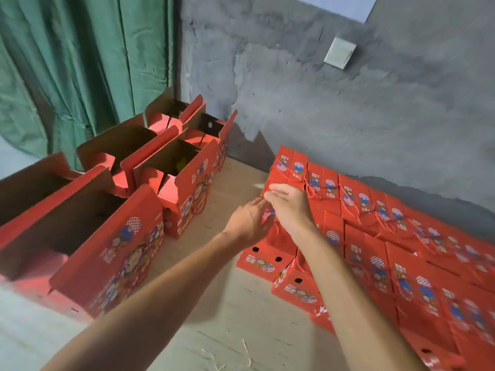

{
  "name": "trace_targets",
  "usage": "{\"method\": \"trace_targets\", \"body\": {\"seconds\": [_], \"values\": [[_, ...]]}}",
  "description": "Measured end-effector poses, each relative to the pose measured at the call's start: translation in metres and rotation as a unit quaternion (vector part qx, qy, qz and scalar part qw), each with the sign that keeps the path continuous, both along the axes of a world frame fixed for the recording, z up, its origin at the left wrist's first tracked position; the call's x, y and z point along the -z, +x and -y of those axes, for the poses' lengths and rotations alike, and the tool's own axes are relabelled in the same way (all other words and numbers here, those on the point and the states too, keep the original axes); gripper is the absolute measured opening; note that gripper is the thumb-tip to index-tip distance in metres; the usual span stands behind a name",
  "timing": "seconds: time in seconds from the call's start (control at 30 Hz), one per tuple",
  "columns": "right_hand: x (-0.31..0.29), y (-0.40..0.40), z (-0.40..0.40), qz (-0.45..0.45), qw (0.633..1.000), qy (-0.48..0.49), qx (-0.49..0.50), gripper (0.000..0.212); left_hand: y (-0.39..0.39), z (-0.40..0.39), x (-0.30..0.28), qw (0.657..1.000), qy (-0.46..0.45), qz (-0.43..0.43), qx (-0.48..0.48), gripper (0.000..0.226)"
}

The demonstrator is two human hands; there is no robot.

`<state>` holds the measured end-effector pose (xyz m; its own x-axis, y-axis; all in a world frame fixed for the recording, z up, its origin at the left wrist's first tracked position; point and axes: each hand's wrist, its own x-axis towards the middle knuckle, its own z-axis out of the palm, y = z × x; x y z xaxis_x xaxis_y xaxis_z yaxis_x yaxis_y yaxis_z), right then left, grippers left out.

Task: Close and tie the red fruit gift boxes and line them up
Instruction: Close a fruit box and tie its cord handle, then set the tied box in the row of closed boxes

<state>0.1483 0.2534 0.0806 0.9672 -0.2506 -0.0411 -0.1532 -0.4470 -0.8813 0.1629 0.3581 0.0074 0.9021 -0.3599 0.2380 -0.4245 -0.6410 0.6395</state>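
Grey wall (348,108) and green curtain (80,62) back your floor (235,303). Both hands meet at the top of the end box (270,245) in the closed row (401,250), probably to tie its cord. Your left hand (247,223) seems to pinch there; your right hand (288,203) curls over it, grip unclear. Open boxes (171,167) wait well apart to your left, blocking nothing.
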Motion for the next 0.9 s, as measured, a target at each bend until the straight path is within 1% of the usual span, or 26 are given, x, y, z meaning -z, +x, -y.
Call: {"method": "trace_targets", "body": {"seconds": [0.13,0.23,0.3,0.4,0.47,0.53,0.6,0.7,0.77,0.87,0.9], "values": [[-0.004,-0.026,-0.063,0.035,0.997,0.046,-0.046,0.029,-0.033,-0.070,-0.022,0.998,0.022,0.035,-0.037,0.038],[0.003,-0.042,-0.118,0.039,0.995,0.061,-0.071,0.026,-0.050,-0.133,-0.027,0.992,0.075,0.062,-0.084,0.032],[0.012,-0.052,-0.154,0.026,0.994,0.059,-0.092,0.027,-0.060,-0.177,-0.025,0.985,0.085,0.071,-0.129,0.030],[0.030,-0.066,-0.211,-0.029,0.989,0.071,-0.128,0.029,-0.074,-0.239,-0.016,0.963,0.124,0.080,-0.225,0.036],[0.043,-0.070,-0.245,-0.051,0.989,0.051,-0.131,0.045,-0.080,-0.273,-0.008,0.945,0.145,0.069,-0.286,0.040],[0.056,-0.071,-0.276,-0.073,0.990,0.004,-0.123,0.061,-0.085,-0.300,0.001,0.935,0.151,0.028,-0.320,0.045],[0.073,-0.074,-0.300,-0.104,0.987,-0.042,-0.116,0.071,-0.089,-0.319,0.009,0.934,0.146,-0.013,-0.327,0.052],[0.095,-0.081,-0.327,-0.109,0.982,-0.109,-0.108,0.082,-0.092,-0.332,0.024,0.932,0.163,-0.018,-0.322,0.057],[0.105,-0.081,-0.337,-0.091,0.980,-0.154,-0.089,0.086,-0.089,-0.335,0.028,0.922,0.193,-0.013,-0.335,0.048],[0.110,-0.077,-0.341,-0.090,0.975,-0.189,-0.066,0.086,-0.083,-0.334,0.025,0.909,0.209,-0.019,-0.361,0.014],[0.111,-0.076,-0.341,-0.095,0.974,-0.195,-0.063,0.086,-0.080,-0.334,0.024,0.907,0.203,-0.024,-0.369,0.007]]}}
